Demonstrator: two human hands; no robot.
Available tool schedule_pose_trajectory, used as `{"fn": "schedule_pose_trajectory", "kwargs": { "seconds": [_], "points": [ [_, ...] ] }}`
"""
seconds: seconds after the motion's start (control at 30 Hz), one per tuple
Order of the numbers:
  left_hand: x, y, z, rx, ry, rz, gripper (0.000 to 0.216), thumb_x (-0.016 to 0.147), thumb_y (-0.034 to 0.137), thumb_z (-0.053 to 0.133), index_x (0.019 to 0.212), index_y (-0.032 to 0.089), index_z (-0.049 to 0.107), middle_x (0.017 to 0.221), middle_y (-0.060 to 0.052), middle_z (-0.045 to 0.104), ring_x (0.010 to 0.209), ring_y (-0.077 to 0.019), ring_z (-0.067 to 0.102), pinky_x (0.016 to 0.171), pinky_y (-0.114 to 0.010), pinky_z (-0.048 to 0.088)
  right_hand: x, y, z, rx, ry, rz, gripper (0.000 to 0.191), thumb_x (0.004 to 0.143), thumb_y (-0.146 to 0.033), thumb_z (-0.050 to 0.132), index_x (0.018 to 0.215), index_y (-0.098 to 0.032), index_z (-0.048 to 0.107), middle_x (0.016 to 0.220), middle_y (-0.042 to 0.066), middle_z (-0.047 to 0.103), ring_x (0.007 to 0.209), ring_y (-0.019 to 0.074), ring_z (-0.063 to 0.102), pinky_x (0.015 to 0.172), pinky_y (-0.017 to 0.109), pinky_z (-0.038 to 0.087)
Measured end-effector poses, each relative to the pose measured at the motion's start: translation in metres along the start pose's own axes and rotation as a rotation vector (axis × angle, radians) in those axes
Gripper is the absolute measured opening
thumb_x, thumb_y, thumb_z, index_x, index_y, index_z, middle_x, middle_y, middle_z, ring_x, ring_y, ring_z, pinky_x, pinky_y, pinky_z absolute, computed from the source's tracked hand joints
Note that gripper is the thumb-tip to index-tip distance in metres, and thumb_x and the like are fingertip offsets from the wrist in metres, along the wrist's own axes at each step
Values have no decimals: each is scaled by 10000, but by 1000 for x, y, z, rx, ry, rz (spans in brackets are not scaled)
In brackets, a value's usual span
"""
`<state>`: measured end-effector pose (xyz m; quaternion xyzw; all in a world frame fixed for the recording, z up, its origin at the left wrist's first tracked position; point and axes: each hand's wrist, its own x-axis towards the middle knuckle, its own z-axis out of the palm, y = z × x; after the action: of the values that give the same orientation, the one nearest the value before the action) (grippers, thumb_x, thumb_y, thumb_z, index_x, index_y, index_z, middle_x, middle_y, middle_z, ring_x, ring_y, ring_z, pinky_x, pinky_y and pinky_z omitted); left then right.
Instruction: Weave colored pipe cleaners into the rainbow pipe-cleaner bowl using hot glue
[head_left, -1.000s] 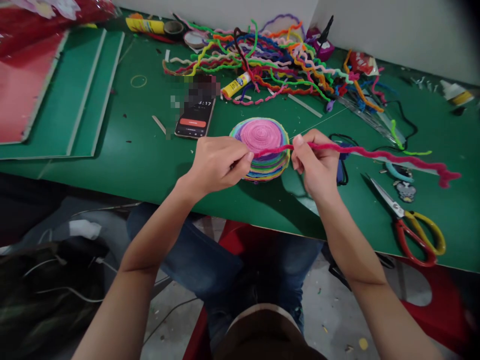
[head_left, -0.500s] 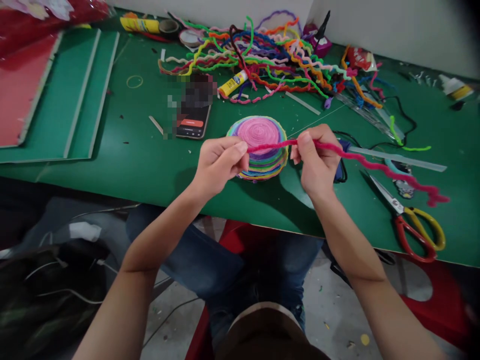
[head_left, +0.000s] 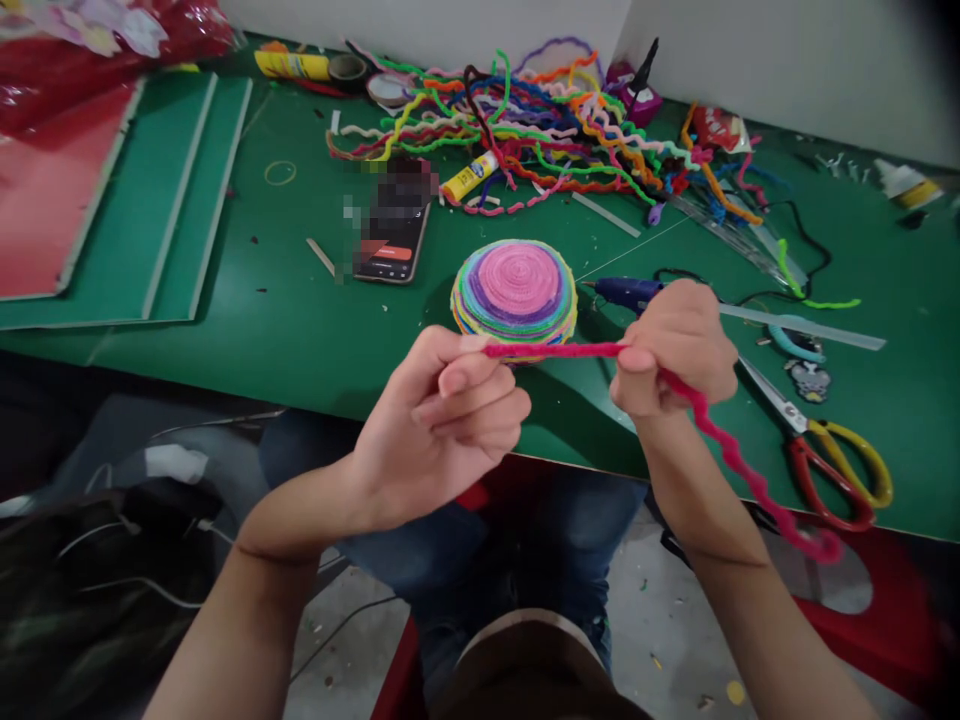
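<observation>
A crimson pipe cleaner [head_left: 559,350] is stretched straight between my two hands, above the table's near edge. My left hand [head_left: 457,420] pinches its left end between thumb and forefinger, palm turned up. Farther along, my right hand [head_left: 675,350] is closed round it, and the wavy rest hangs down to the right past my forearm. Just behind the taut strand sits a round piece [head_left: 521,275] wound in coils, pink in the middle with purple, blue, green and yellow rings. A blue glue gun [head_left: 626,291] lies beside it, partly hidden by my right hand.
Scissors [head_left: 832,460] with red and yellow handles lie at the right edge. A heap of coloured pipe cleaners [head_left: 540,130] spreads along the back, with a yellow glue stick [head_left: 470,177] before it. A phone [head_left: 394,225] lies left of the coiled piece; green boards [head_left: 180,200] are stacked at left.
Both hands have come lower and nearer to me, and the left has rolled palm up. The pipe cleaner's stretch between them is longer and straighter. Its free end now droops.
</observation>
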<state>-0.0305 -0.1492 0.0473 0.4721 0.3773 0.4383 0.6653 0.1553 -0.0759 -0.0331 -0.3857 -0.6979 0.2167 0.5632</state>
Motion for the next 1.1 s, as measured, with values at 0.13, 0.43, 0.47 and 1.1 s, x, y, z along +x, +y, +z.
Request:
{"fn": "schedule_pose_trajectory", "kwargs": {
  "seconds": [0.13,0.43,0.47,1.1],
  "points": [
    [0,-1,-3,-14,-74,-14,563,973,434,276,471,198,178,376,51,60,318,-62,130,313,-225,206,8,-13,-2,-36,115,-299,484,827,-601,513,505,-248,434,442,-26,369,463,122,411,541,357,376],
    [44,-34,-52,902,359,717,362,903,515,491,1102,228,583,986,-42,656,793,-127,614,643,-248,471,15,-6,0,200,144,-31,375,876,-442,556,607,-211,435,551,-58,374,477,70,340,444,251,277],
    [44,-33,-53,974,347,767,351,888,485,535,1129,233,578,1033,-47,659,838,-140,619,671,-257,480,15,-4,1,236,139,-20,368,874,-429,566,604,-208,449,555,-59,385,481,66,345,445,247,275],
    [46,-36,-55,1261,335,1049,100,899,273,569,898,209,647,771,-5,658,718,-124,592,696,-287,449,11,-6,7,337,24,137,408,846,-459,607,571,-199,455,513,-57,405,457,52,360,455,238,291]
  ]
}}
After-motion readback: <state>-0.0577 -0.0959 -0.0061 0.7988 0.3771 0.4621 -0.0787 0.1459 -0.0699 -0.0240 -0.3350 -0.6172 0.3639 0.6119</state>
